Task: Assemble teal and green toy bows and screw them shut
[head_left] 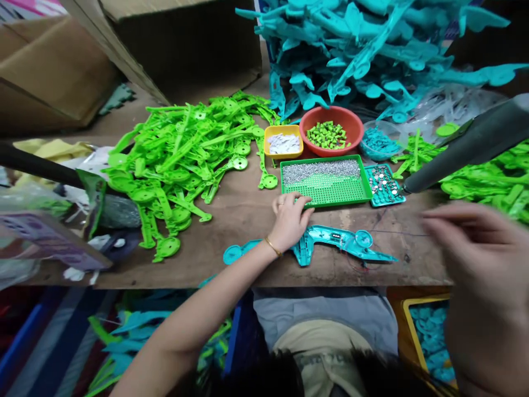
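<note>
My left hand (291, 218) rests at the near left rim of a green perforated tray (326, 190), its fingers bent and slightly apart. Small silver screws (322, 170) lie along the tray's far side. Below that hand, partly covered by it and the wrist, a long turquoise plastic shell (326, 234) lies with its hollow inside up. Thin wires and small fitted parts show in its right half. My right hand (487, 253) is raised at the right, close to the camera and blurred. Its thumb and index finger look pinched together; anything between them is too small to make out.
Green plastic parts (185, 149) pile at left, turquoise shells (351, 49) at the back. A yellow tub (266, 144), red bowl (356, 129), clear bowl (392, 129) and turquoise tray (384, 201) hold small parts. A dark rod-shaped tool (450, 149) slants in at right; a phone (53, 240) stands left.
</note>
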### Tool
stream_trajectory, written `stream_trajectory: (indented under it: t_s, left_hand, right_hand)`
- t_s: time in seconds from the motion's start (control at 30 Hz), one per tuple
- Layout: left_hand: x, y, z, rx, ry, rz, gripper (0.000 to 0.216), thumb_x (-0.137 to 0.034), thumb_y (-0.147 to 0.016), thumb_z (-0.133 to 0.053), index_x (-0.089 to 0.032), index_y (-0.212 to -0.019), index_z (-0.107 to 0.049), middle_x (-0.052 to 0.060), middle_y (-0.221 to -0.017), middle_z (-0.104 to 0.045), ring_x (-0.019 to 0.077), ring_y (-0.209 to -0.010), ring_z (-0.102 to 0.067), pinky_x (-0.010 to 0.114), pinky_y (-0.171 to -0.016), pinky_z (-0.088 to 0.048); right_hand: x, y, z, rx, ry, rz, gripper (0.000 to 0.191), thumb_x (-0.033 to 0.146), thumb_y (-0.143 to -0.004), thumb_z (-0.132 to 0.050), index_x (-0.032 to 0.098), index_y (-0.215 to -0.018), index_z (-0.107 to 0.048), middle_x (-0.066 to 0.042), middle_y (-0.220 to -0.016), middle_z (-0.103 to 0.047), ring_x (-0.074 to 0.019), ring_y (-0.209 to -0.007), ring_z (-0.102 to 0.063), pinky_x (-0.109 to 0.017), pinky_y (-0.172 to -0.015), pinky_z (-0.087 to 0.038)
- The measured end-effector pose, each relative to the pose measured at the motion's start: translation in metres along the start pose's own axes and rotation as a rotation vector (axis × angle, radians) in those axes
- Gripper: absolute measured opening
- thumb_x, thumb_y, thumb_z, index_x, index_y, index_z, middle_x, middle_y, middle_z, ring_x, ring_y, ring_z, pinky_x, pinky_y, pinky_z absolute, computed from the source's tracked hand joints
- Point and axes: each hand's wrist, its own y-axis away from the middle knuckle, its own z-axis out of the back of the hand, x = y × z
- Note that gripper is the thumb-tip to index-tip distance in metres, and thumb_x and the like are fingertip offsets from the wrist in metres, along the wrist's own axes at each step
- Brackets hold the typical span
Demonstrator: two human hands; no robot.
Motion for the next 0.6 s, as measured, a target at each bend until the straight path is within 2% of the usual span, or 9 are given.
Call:
stream_trajectory:
  t_s: [0.07, 0.17, 0.23, 0.3, 0.4, 0.6]
  left_hand:
    - [-0.007, 0.023, 0.009, -0.033, 0.006, -0.047, 0.023, -0.03, -0.091, -0.054, -0.023, -0.112, -0.063, 0.01, -0.119, -0.058, 0.027, -0.116, -0.046, 0.047, -0.103, -0.028]
    - [-0.006, 0.055, 0.015, 0.041, 0.061, -0.082, 0.026, -0.037, -0.09, -0.057, -0.021, -0.109, -0.064, 0.011, -0.119, -0.059, 0.0268, -0.118, -0.049, 0.044, -0.102, -0.035]
    - [-0.001, 0.07, 0.012, 0.081, 0.093, -0.054, 0.032, -0.041, -0.087, -0.062, -0.021, -0.111, -0.064, 0.012, -0.124, -0.058, 0.0278, -0.121, -0.049, 0.044, -0.103, -0.037]
    - [0.003, 0.081, 0.007, 0.095, 0.118, -0.004, 0.037, -0.042, -0.085, -0.065, -0.02, -0.114, -0.063, 0.013, -0.127, -0.057, 0.0288, -0.122, -0.049, 0.046, -0.103, -0.038]
    - [0.002, 0.088, 0.003, 0.076, 0.166, 0.041, 0.035, -0.039, -0.084, -0.066, -0.02, -0.114, -0.063, 0.013, -0.127, -0.057, 0.0289, -0.122, -0.05, 0.048, -0.103, -0.039]
    - [-0.002, 0.094, 0.012, -0.002, 0.167, -0.009, 0.016, -0.023, -0.089, -0.055, -0.021, -0.102, -0.065, 0.01, -0.122, -0.059, 0.0253, -0.121, -0.05, 0.045, -0.105, -0.039]
  right_hand:
    - [0.005, 0.002, -0.031, 0.147, 0.015, 0.07, 0.01, 0.032, -0.09, -0.058, 0.027, -0.094, -0.065, -0.003, -0.082, -0.067, -0.0145, -0.067, -0.06, -0.028, -0.057, -0.045]
    - [0.005, 0.002, -0.071, 0.44, 0.208, 0.167, 0.019, 0.028, -0.093, -0.049, 0.02, -0.093, -0.065, -0.005, -0.086, -0.068, -0.0171, -0.075, -0.064, -0.028, -0.062, -0.043]
    - [0.004, 0.0, -0.088, 0.521, 0.379, 0.158, 0.026, 0.03, -0.096, -0.042, 0.018, -0.096, -0.065, -0.008, -0.092, -0.069, -0.0194, -0.079, -0.065, -0.028, -0.061, -0.039]
    - [0.003, -0.003, -0.097, 0.577, 0.487, 0.165, 0.03, 0.031, -0.097, -0.037, 0.018, -0.099, -0.064, -0.008, -0.097, -0.068, -0.0194, -0.08, -0.065, -0.028, -0.06, -0.036]
    - [0.006, -0.008, -0.101, 0.657, 0.528, 0.215, 0.03, 0.031, -0.097, -0.036, 0.019, -0.1, -0.063, -0.007, -0.097, -0.068, -0.0185, -0.081, -0.065, -0.028, -0.061, -0.035]
    - [0.011, -0.016, -0.109, 0.739, 0.519, 0.231, 0.029, 0.031, -0.097, -0.036, 0.019, -0.098, -0.063, -0.006, -0.097, -0.068, -0.0205, -0.085, -0.066, -0.029, -0.062, -0.036]
